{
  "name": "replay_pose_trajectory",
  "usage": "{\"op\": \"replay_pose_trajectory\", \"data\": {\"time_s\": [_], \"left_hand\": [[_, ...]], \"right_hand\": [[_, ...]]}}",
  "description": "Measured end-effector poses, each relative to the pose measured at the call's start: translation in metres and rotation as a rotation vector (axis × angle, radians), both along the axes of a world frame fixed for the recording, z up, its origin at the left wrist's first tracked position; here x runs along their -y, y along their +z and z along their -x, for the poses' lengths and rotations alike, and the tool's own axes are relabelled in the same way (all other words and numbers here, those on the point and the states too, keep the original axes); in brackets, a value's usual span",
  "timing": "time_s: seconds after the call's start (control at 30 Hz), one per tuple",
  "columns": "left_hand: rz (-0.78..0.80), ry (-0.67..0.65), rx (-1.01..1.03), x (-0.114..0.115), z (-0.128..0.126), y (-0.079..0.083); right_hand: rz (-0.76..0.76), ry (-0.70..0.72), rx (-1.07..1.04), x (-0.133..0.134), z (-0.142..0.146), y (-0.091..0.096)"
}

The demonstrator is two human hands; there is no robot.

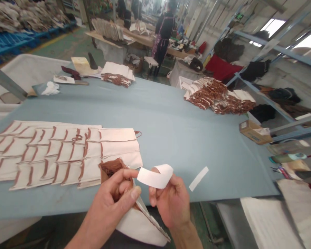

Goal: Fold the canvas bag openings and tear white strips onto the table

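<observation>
White curled strip (155, 176), paper or similar, can't tell which, is pinched in R hand (169, 204), one end looped over, part hidden behind fingers. L hand (114, 197) is clamped on white cloth piece (142, 224) w/ brown trim (111, 169), trim mostly hidden by fingers. Strip's free end sits just beside L thumb. Second white strip (198, 178) lies on blue-grey table (171, 138), just right of R hand. Overlapping brown-striped white panels (64, 152) lie left; tied bundles (217, 97) farther back.
</observation>
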State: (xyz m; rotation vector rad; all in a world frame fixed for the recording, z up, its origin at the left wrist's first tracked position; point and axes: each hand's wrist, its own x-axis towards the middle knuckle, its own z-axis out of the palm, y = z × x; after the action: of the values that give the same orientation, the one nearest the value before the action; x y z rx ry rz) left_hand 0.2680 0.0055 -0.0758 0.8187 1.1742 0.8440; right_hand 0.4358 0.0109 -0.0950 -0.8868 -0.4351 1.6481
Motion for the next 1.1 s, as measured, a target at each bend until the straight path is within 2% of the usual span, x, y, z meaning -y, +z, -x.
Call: {"op": "replay_pose_trajectory", "data": {"time_s": [0.27,0.47,0.57,0.63,0.73,0.8,0.87,0.93,1.0,1.1], "left_hand": [[-0.01,-0.07,-0.019,-0.006,-0.017,0.008],[0.013,-0.007,-0.088,-0.001,-0.009,0.008],[-0.004,-0.006,-0.104,0.0,-0.003,0.011],[-0.018,-0.007,-0.116,0.001,0.001,0.012],[-0.027,-0.032,-0.142,0.003,0.004,0.013],[-0.029,-0.058,-0.158,0.004,0.005,0.014],[-0.038,-0.074,-0.172,0.005,0.006,0.017],[-0.043,-0.073,-0.18,0.006,0.008,0.018],[-0.039,-0.064,-0.18,0.006,0.01,0.019],[-0.014,-0.049,-0.191,0.007,0.015,0.017]], "right_hand": [[-0.05,-0.074,0.03,0.007,0.001,-0.007],[0.006,-0.14,0.094,0.013,-0.004,-0.029],[0.056,-0.085,0.233,0.022,-0.013,-0.043],[0.054,-0.023,0.436,0.027,-0.021,-0.047],[-0.084,-0.072,0.804,0.025,-0.031,-0.036],[-0.259,-0.082,0.919,0.018,-0.03,-0.02],[-0.426,0.053,0.882,0.009,-0.024,-0.004],[-0.521,0.223,0.791,-0.001,-0.016,0.007],[-0.534,0.319,0.715,-0.007,-0.008,0.01],[-0.468,0.346,0.644,-0.009,0.0,0.006]]}}
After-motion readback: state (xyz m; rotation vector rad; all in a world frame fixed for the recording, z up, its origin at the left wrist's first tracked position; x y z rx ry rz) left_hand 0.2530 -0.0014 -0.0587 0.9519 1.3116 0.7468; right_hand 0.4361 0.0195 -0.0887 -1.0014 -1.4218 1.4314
